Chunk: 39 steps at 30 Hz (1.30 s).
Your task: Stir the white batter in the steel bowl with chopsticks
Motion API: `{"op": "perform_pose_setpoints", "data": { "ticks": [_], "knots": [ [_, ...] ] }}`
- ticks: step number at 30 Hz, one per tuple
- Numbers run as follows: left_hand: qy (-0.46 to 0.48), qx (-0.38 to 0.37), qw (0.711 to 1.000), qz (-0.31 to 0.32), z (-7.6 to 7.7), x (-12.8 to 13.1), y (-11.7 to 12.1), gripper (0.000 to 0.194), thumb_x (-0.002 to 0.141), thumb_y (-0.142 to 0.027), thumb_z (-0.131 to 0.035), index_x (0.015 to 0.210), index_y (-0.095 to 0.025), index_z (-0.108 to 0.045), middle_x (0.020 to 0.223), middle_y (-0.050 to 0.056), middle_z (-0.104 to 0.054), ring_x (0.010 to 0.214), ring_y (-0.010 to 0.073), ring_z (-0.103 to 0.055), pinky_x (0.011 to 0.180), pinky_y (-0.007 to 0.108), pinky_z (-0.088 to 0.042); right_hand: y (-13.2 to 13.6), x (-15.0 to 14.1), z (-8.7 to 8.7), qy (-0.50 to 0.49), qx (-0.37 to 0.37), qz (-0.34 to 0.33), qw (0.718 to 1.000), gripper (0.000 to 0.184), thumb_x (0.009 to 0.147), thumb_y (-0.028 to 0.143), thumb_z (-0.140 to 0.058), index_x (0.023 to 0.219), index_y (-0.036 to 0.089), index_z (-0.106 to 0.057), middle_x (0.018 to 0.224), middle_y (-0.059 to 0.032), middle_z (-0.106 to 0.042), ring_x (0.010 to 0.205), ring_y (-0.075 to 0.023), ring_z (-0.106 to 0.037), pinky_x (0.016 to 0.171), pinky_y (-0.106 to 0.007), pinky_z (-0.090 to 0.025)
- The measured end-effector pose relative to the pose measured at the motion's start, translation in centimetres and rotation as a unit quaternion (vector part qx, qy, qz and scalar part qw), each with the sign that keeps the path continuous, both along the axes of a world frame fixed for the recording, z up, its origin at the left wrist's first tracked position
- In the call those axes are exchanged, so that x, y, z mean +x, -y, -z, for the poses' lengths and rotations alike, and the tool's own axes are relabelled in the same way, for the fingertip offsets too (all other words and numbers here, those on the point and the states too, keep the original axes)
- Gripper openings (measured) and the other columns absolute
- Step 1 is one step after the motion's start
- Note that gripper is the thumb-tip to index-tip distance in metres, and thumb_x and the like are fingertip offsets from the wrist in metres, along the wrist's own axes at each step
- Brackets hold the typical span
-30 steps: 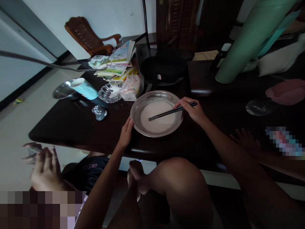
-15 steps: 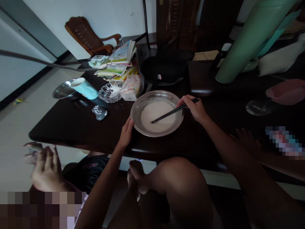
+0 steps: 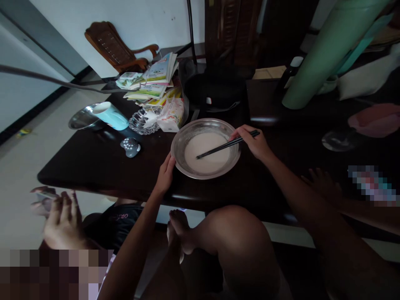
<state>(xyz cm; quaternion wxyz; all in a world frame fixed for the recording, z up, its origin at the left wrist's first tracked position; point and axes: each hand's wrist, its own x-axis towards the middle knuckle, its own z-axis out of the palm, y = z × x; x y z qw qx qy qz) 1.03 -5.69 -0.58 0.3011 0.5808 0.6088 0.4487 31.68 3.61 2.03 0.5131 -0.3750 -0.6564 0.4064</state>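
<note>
A wide metal bowl (image 3: 182, 163) stands on the dark table, holding a pale, creamy liquid (image 3: 206, 146). My left hand (image 3: 165, 173) grips the bowl's left rim, its fingers against the outer wall. In my right hand (image 3: 253, 141), above the right rim, is a pair of black chopsticks (image 3: 225, 146). They slant down to the left, and their tips dip into the liquid near the middle of the bowl. My right fingers are closed round their upper part.
Left of the bowl are a grey paw-shaped object (image 3: 130, 147), a light blue cup (image 3: 111, 116), a glass dish (image 3: 145, 121) and a tissue pack (image 3: 171, 116). A green cylinder (image 3: 325, 54) rises at the right. Other people's hands (image 3: 64, 225) show at left and right.
The chopstick tips have shifted slightly to the left and away from me in the liquid. My right hand has moved a little with them; my left hand stays on the rim.
</note>
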Motion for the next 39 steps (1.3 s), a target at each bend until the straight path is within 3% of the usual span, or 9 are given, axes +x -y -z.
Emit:
{"op": "perform_pose_setpoints", "data": {
  "ticks": [3, 9, 12, 16, 19, 23, 29, 32, 39],
  "knots": [
    [-0.001, -0.001, 1.000, 0.002, -0.1, 0.1, 0.0, 0.068, 0.092, -0.064, -0.040, 0.135, -0.014, -0.058, 0.142, 0.011, -0.057, 0.138, 0.0279, -0.044, 0.118, 0.042, -0.026, -0.4, 0.6, -0.1, -0.004, 0.024, 0.040, 0.999, 0.037, 0.089, 0.055, -0.057, 0.077, 0.023, -0.069, 0.073, -0.0007, -0.073, 0.076, -0.0159, -0.070, 0.078, -0.033, -0.055],
    [0.011, -0.004, 1.000, 0.001, 0.0, 0.0, 0.0, 0.068, 0.091, -0.065, -0.042, 0.134, -0.015, -0.058, 0.141, 0.011, -0.057, 0.137, 0.0285, -0.044, 0.118, 0.044, -0.026, -2.0, 2.6, 0.3, -0.059, -0.010, 0.131, 0.990, 0.043, 0.091, 0.057, -0.052, 0.069, 0.022, -0.061, 0.056, 0.0003, -0.063, 0.053, -0.0135, -0.063, 0.054, -0.028, -0.050],
    [0.006, -0.003, 1.000, -0.003, 0.0, 0.0, 0.0, 0.068, 0.091, -0.065, -0.042, 0.134, -0.015, -0.059, 0.142, 0.010, -0.056, 0.139, 0.0282, -0.043, 0.118, 0.043, -0.026, -1.2, 1.5, 0.3, -0.021, -0.021, 0.090, 0.995, 0.043, 0.090, 0.058, -0.052, 0.069, 0.022, -0.064, 0.057, 0.0000, -0.065, 0.056, -0.0137, -0.063, 0.056, -0.028, -0.050],
    [0.006, -0.005, 1.000, -0.009, 0.1, 0.0, 0.0, 0.066, 0.091, -0.064, -0.042, 0.133, -0.016, -0.059, 0.143, 0.009, -0.056, 0.137, 0.0275, -0.045, 0.118, 0.041, -0.027, -0.3, 0.3, 0.2, 0.018, 0.011, 0.026, 0.999, 0.040, 0.089, 0.057, -0.055, 0.072, 0.024, -0.068, 0.072, -0.0007, -0.072, 0.077, -0.0161, -0.069, 0.076, -0.032, -0.055],
    [0.010, -0.002, 1.000, -0.006, 0.2, -0.1, 0.0, 0.066, 0.092, -0.064, -0.042, 0.134, -0.016, -0.059, 0.142, 0.009, -0.056, 0.138, 0.0273, -0.044, 0.119, 0.042, -0.026, -0.9, 0.9, 0.3, -0.014, 0.023, 0.082, 0.996, 0.038, 0.088, 0.056, -0.057, 0.073, 0.023, -0.068, 0.073, -0.0011, -0.072, 0.075, -0.0161, -0.070, 0.077, -0.032, -0.055],
    [0.009, -0.004, 1.000, -0.006, 0.2, -0.1, 0.0, 0.067, 0.092, -0.064, -0.042, 0.135, -0.014, -0.058, 0.142, 0.011, -0.056, 0.137, 0.0276, -0.045, 0.118, 0.043, -0.027, -1.7, 2.0, 0.3, -0.089, -0.002, 0.162, 0.983, 0.042, 0.088, 0.057, -0.056, 0.066, 0.022, -0.061, 0.056, 0.0005, -0.065, 0.054, -0.0136, -0.064, 0.057, -0.029, -0.052],
    [0.004, -0.004, 1.000, -0.004, 0.0, 0.0, 0.0, 0.066, 0.092, -0.064, -0.041, 0.134, -0.016, -0.059, 0.142, 0.010, -0.057, 0.137, 0.0280, -0.044, 0.118, 0.044, -0.026, -0.3, 0.3, 0.0, 0.005, -0.001, 0.016, 1.000, 0.039, 0.089, 0.055, -0.055, 0.072, 0.023, -0.068, 0.067, -0.0002, -0.071, 0.072, -0.0156, -0.069, 0.071, -0.031, -0.055],
    [0.005, -0.006, 1.000, -0.005, 0.0, 0.0, 0.0, 0.066, 0.093, -0.063, -0.041, 0.135, -0.015, -0.058, 0.143, 0.010, -0.056, 0.139, 0.0280, -0.043, 0.119, 0.043, -0.025, -0.2, 0.2, 0.0, 0.004, 0.021, 0.013, 1.000, 0.035, 0.089, 0.055, -0.057, 0.076, 0.024, -0.070, 0.074, -0.0004, -0.073, 0.079, -0.0166, -0.070, 0.081, -0.033, -0.054],
    [0.002, 0.001, 1.000, 0.000, 0.1, 0.0, -0.1, 0.065, 0.093, -0.063, -0.041, 0.134, -0.016, -0.058, 0.141, 0.011, -0.057, 0.137, 0.0274, -0.045, 0.118, 0.042, -0.028, -1.9, 2.1, 1.0, -0.051, -0.025, 0.126, 0.990, 0.045, 0.088, 0.062, -0.052, 0.070, 0.023, -0.064, 0.054, 0.0008, -0.064, 0.054, -0.0144, -0.064, 0.054, -0.028, -0.047]
  ]
}}
